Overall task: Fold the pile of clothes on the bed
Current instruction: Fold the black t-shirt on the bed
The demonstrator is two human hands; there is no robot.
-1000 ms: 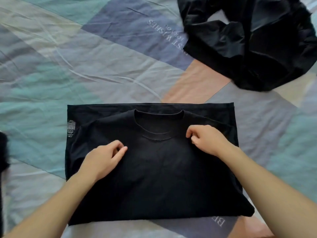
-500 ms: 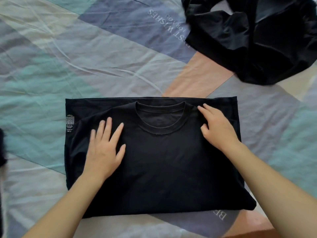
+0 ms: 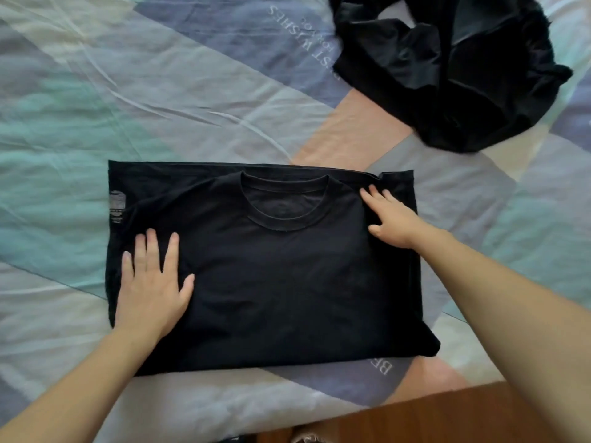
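Bed (image 3: 160,100): covered in a patchwork sheet of teal, grey, blue and peach, creased, with printed lettering near the far edge.
Folded T-shirt (image 3: 271,276): black, laid flat in a rectangle at the middle of the bed, round neckline facing up toward the far side, white label at the left edge.
Pile of clothes (image 3: 447,68): black, crumpled, lay at the far right of the bed, well apart from the folded T-shirt.
Floor (image 3: 447,417): brown wood, showed at the near right edge.
Left hand (image 3: 153,282): palm down on the near-left part of the folded T-shirt; fingers (image 3: 150,247) straight and spread, pressed flat, gripped nothing.
Right hand (image 3: 393,219): rested on the right shoulder area; fingers (image 3: 372,198) extended and released, touched the cloth just beside the neckline.
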